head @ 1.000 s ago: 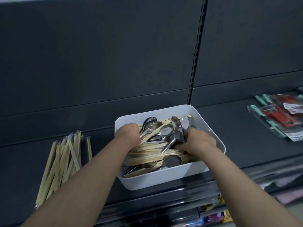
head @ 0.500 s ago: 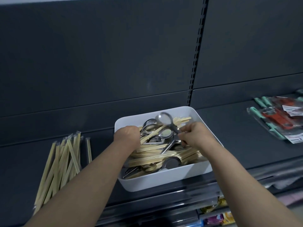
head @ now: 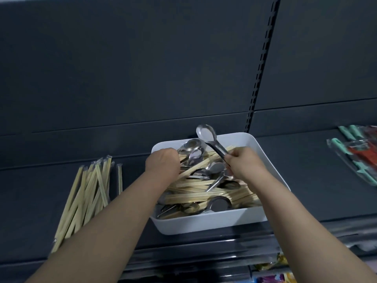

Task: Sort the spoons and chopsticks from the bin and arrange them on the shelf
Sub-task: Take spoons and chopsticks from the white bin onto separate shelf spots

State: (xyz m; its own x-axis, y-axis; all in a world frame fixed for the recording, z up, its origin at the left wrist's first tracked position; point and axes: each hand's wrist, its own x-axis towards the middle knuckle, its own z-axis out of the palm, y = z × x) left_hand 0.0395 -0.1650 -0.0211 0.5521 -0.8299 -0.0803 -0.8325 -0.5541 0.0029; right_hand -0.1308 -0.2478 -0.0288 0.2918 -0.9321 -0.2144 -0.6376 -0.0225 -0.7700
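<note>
Pinching a spoon (head: 206, 133) by its handle, the right hand (head: 244, 164) is holding it bowl-up over the bin (head: 204, 223); stiff, light, probably slick steel, it is calling for a firm handle grip. The left hand (head: 162, 163) is lying curled among chopsticks (head: 195, 188), grasp unclear.

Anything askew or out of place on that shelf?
Mildly. The sorted chopsticks left of the bin lie fanned and crossed, not parallel, and one wrapped pair sits apart to their right. Nothing spilled or visibly damaged; the right hand holds a spoon above the bin.
</note>
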